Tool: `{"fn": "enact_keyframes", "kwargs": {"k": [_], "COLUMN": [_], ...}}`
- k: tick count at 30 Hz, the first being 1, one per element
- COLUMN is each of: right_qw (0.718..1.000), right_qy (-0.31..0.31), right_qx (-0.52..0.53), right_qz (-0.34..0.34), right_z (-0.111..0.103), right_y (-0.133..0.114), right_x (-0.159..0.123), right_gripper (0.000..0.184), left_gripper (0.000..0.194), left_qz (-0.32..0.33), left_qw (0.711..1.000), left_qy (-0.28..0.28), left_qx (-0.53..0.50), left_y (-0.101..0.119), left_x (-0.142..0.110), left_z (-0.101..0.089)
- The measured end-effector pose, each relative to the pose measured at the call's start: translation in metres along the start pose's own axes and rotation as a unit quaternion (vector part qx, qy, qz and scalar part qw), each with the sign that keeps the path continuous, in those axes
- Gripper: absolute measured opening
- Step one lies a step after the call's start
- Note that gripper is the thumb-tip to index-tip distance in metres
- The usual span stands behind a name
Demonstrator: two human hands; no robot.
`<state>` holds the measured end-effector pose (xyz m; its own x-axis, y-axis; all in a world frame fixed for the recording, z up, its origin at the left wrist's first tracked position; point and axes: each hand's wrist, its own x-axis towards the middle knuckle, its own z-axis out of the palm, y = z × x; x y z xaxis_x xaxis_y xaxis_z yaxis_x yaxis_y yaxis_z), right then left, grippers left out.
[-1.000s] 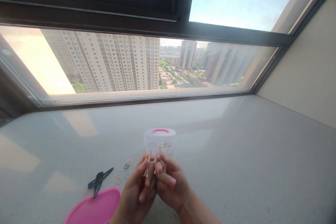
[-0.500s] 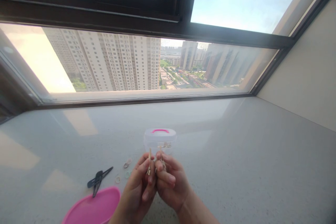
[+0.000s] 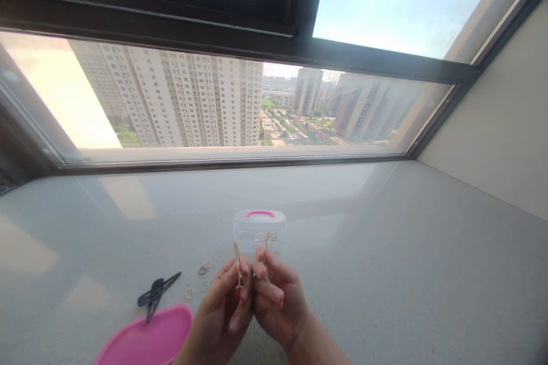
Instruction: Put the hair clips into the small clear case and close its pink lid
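Side by side at the bottom centre, my two hands touch each other just in front of a clear plastic box. My left hand (image 3: 229, 296) is closed on a gold-coloured hair clip (image 3: 238, 265), which stands up from its fingertips. Between the fingers of my right hand (image 3: 278, 296) is another slim gold hair clip (image 3: 266, 251), its lower part covered by those fingers. Behind them sits the clear box (image 3: 244, 234) with a white lid and a pink handle (image 3: 261, 214). Some small gold-toned pieces show through its front.
Left of my hands lie two crossed black snap clips (image 3: 156, 291), one resting against a pink oval tray (image 3: 145, 339). Several small hair ties (image 3: 189, 293) are scattered nearby. A dark-framed window (image 3: 240, 166) borders the far side of the pale counter (image 3: 385, 251).
The clip in my left hand has tilted to the left and turned, showing a different side. The right clip now leans slightly right. Both hands stay together in nearly the same spot.
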<state>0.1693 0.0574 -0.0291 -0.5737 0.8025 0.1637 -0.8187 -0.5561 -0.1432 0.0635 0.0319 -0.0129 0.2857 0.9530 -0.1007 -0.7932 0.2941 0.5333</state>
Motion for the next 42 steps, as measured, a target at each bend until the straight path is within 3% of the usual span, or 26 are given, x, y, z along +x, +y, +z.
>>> {"fn": "enact_keyframes", "kwargs": {"k": [11, 42], "right_qw": [1.000, 0.998], "right_qy": [-0.023, 0.033], "right_qx": [-0.006, -0.052], "right_qz": [-0.001, -0.010], "right_z": [0.004, 0.003], "right_y": [0.000, 0.001], "right_x": [-0.001, -0.004], "right_gripper": [0.012, 0.019], "left_gripper": [0.025, 0.030], "left_qz": [0.016, 0.004], "left_qw": [0.995, 0.994], "left_qy": [-0.091, -0.085], "left_qx": [-0.035, -0.062], "left_y": [-0.003, -0.009], "left_x": [-0.001, 0.001], "left_z": [-0.009, -0.012]}}
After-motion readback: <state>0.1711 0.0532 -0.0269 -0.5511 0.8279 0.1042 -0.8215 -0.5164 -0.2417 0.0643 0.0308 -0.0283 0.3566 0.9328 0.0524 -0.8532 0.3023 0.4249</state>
